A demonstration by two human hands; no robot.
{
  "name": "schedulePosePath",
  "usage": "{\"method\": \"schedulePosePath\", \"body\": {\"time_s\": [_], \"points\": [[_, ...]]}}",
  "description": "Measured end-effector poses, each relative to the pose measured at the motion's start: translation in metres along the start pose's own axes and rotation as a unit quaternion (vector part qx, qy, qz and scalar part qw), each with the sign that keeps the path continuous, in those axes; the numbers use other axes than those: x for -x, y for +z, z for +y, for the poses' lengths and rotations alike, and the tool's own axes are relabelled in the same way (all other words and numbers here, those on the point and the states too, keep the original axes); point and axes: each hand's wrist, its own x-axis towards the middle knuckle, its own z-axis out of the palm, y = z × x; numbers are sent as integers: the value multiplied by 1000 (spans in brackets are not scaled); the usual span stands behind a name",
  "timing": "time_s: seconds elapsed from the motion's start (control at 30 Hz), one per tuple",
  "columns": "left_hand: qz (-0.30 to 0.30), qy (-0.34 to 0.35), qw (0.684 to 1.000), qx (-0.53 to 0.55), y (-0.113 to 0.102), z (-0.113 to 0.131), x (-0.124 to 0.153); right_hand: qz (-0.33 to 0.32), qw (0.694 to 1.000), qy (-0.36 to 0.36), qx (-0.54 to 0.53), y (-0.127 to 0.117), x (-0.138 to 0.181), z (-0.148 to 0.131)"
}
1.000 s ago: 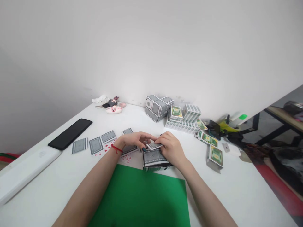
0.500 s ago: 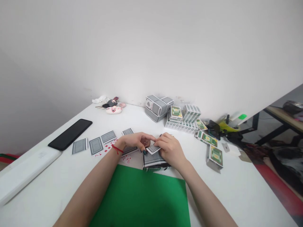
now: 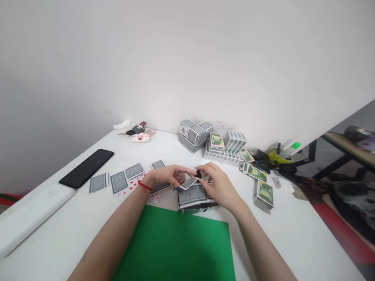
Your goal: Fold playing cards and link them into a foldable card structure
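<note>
My left hand (image 3: 175,175), with a red string at the wrist, grips a playing card (image 3: 188,183) between thumb and fingers. The card is tilted above a box covered in grey-backed playing cards (image 3: 191,197). My right hand (image 3: 218,181) is curled at the card's right corner, over the box. A small dark thing (image 3: 199,174) shows at its fingertips, too small to name. Several grey-backed cards (image 3: 118,182) lie to the left, with red-suited cards (image 3: 136,182) face up beside them. A green sheet (image 3: 175,246) lies in front of the box.
At the back stand a card-covered block (image 3: 195,134) and green-and-white card boxes (image 3: 224,156). More card boxes (image 3: 263,195) lie at right. A black phone (image 3: 87,168), a long white case (image 3: 35,218) and small trinkets (image 3: 140,137) are at left. The wall (image 3: 187,58) rises behind.
My right hand has shifted slightly right and its fingers have drawn back from the card, uncovering more of the box top. My left hand keeps the card in nearly the same place.
</note>
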Motion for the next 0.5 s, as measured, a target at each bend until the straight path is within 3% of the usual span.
{"method": "schedulePosePath", "body": {"time_s": [0.07,0.13,0.23,0.37,0.5], "points": [[3,-5,1000,-11,3,5,2,7,995,95,-15,-16,12,-7],[9,-9,1000,-24,6,10,4,-52,986,153,-30,-23,32,-14],[23,-12,998,-55,11,19,6,-134,968,202,-60,-15,69,-18],[47,-28,996,-77,22,28,6,-54,954,260,-138,16,102,-8],[120,-37,986,-109,47,32,6,40,934,266,-236,34,103,11]]}}
